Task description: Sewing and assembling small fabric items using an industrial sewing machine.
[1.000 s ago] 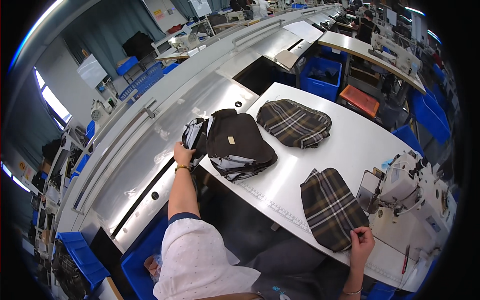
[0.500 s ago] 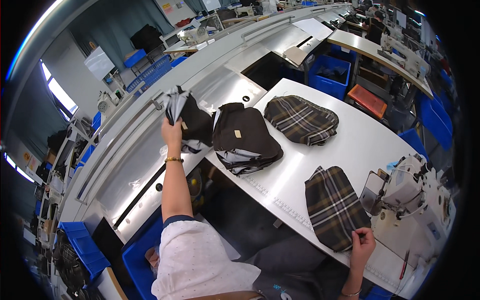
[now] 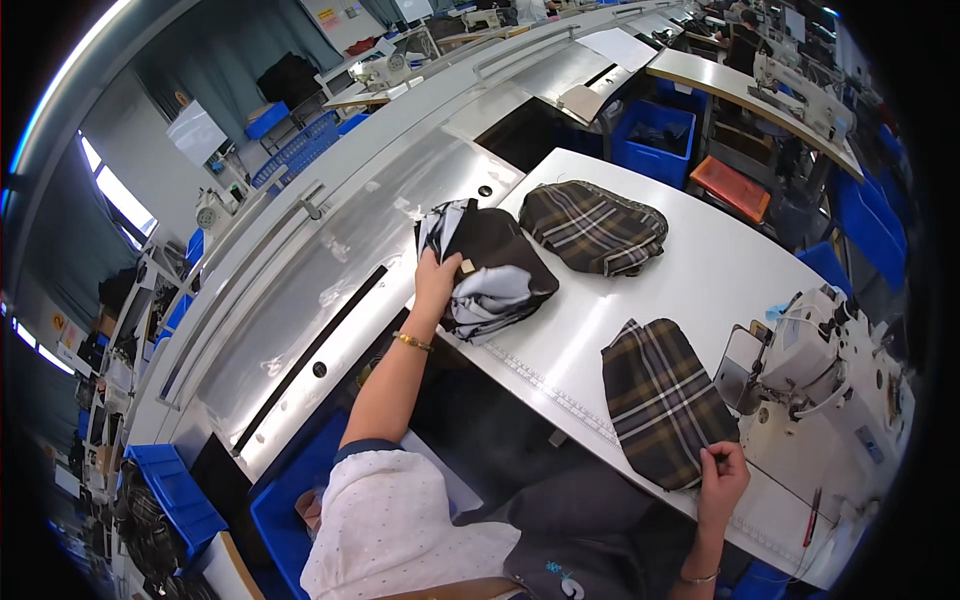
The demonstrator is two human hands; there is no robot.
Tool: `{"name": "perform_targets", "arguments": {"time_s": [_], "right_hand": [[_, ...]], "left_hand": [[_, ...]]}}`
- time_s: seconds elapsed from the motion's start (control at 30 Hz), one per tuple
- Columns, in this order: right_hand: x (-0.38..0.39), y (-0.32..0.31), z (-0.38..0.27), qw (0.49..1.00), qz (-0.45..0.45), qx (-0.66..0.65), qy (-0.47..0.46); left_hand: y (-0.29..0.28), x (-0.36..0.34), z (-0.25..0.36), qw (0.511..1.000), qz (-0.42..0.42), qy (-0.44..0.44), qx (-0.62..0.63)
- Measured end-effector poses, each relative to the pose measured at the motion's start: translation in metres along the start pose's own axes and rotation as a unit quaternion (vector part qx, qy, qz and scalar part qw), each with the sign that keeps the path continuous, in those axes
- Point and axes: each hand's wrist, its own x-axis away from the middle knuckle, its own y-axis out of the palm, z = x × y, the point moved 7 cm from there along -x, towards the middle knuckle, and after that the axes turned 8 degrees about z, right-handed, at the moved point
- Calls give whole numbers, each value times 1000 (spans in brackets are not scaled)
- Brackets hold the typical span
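Note:
My left hand (image 3: pixel 436 272) grips a dark fabric piece with white lining (image 3: pixel 445 226), over a stack of similar dark pieces (image 3: pixel 512 250) with small tan labels at the left end of the white worktable (image 3: pixel 560 350). Beside that stack lies a pile of plaid fabric pieces (image 3: pixel 590 226). At the table's front right, my right hand (image 3: pixel 723 465) pinches the lower edge of a single plaid piece (image 3: pixel 655 400) lying flat. Just right of it stands a white sewing machine (image 3: pixel 820 360), with a red-handled tool (image 3: pixel 810 517) below it.
A metal-topped bench strip (image 3: pixel 310 300) with rails runs along the left. Blue bins (image 3: pixel 652 138) stand beyond the table and at lower left (image 3: pixel 172 495). An orange seat (image 3: pixel 728 190) is behind the table. A co-worker (image 3: pixel 743 45) sits at the far right among other machines.
My left hand lifted dark fabric to the upper left, then brought it back rightward onto the dark stack. My right hand remains on the plaid piece.

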Motion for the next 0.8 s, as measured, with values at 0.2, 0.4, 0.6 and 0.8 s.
{"name": "perform_targets", "arguments": {"time_s": [0.2,0.4,0.6,0.8], "right_hand": [[1,2,-1,1000,-11,20,6],[1,3,-8,1000,-22,-7,12],[-2,0,-7,1000,-21,5,7],[-2,4,-8,999,-34,-19,16]], "left_hand": [[6,-9,2,986,121,8,-113],[-25,9,61,909,294,196,-221],[28,24,127,905,-141,191,-352],[26,17,154,969,-170,137,-114]]}}
